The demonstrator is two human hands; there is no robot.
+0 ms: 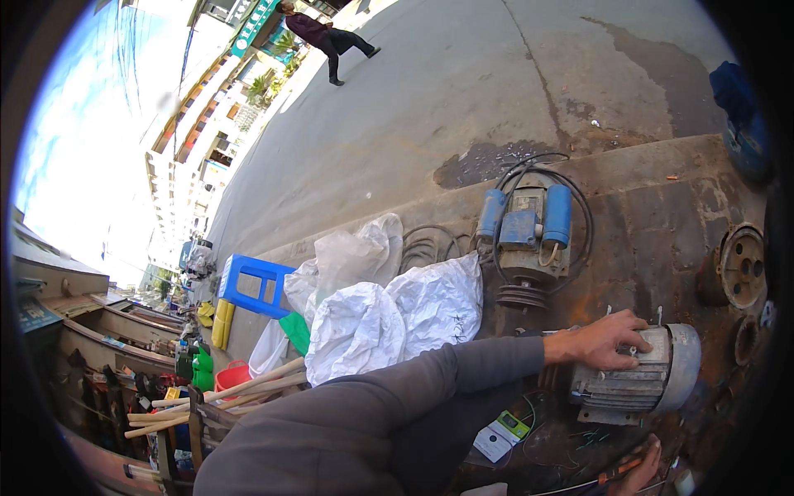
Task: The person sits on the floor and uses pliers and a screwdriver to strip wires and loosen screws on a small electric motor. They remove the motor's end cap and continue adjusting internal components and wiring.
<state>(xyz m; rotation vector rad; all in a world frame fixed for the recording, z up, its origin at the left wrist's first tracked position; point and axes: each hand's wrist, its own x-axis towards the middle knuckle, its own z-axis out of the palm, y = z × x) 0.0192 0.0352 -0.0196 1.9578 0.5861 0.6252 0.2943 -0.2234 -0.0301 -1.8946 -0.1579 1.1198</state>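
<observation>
A grey finned electric motor [626, 388] lies on its side on the dark, dirty ground at the right. My left hand [608, 341] reaches across and grips the top of its housing, fingers bent beside small upright bolts. Low at the right edge, my right hand [643, 473] is closed round the orange and black handle of a screwdriver [616, 472]. Its thin shaft points left, and part of this hand is cut off by the frame. Left of the motor lies a small white and green meter-like device [502, 436] with thin wires.
A second motor [523, 223] with blue cylinders, a pulley and looped black cable stands farther off. White sacks [356, 331], a blue plastic stool [255, 285] and wooden handles [240, 393] are at left. A round metal housing [738, 266] sits far right. A person [318, 37] walks on the pavement.
</observation>
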